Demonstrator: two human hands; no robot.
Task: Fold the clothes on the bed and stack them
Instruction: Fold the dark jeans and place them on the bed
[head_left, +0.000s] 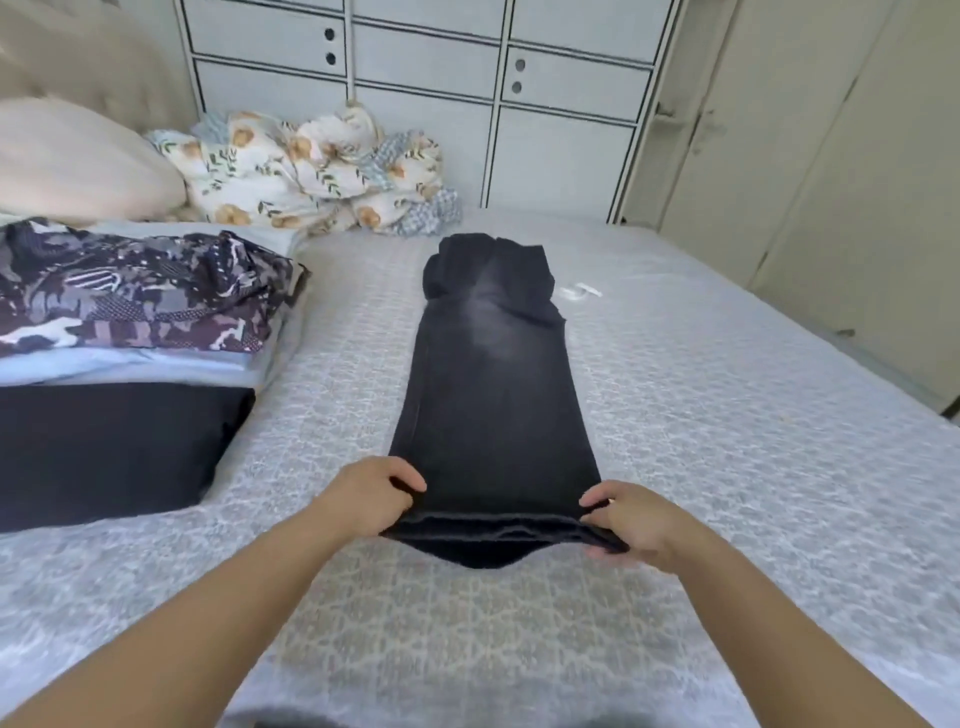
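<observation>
A pair of dark grey jeans (491, 384) lies lengthwise on the bed (727, 441), folded leg on leg, waist at the far end. My left hand (371, 499) grips the left corner of the near hem. My right hand (631, 522) pinches the right corner of that hem, and the hem is lifted slightly off the bed. To the left sits a stack of folded clothes: a patterned purple-grey garment (135, 291) on top, a light blue piece (130, 364) under it, and a black garment (109, 447) at the front.
A crumpled floral blanket (317, 171) and a beige pillow (78, 161) lie at the head of the bed. White cabinet doors (426, 67) stand behind it. A small white scrap (579, 292) lies right of the jeans' waist. The bed's right edge runs near a cream wall.
</observation>
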